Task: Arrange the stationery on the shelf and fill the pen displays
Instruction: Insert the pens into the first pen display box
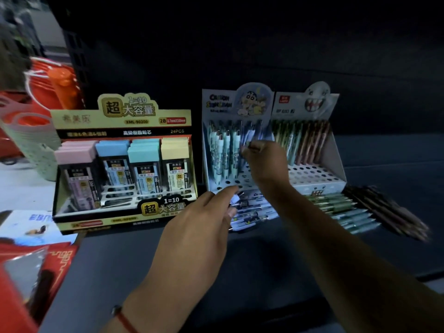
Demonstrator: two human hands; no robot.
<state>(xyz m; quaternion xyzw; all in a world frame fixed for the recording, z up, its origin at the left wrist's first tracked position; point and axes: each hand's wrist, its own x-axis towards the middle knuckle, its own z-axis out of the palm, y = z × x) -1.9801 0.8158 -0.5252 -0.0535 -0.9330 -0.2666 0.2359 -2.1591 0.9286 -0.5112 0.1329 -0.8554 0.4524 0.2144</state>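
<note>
A cartoon pen display (217, 109) stands mid-shelf, its left rows filled with pale blue pens (222, 152) and several front holes bare. My right hand (266, 162) is up at the display's right side, pinching the top of a pen there. Lower down, my left hand (201, 227) holds a white cartoon pen (236, 200) over a loose pile of similar pens (254, 215) lying before the display. A second display with a ghost face (317, 99) stands to the right, partly filled with green and brown pens.
A gold-and-black box of pencil-lead cases (122, 164) sits at the left. Loose green, pale blue and brown pens (365, 210) lie on the dark shelf at the right. Red packets (31, 267) and stacked baskets (36, 138) are at the far left.
</note>
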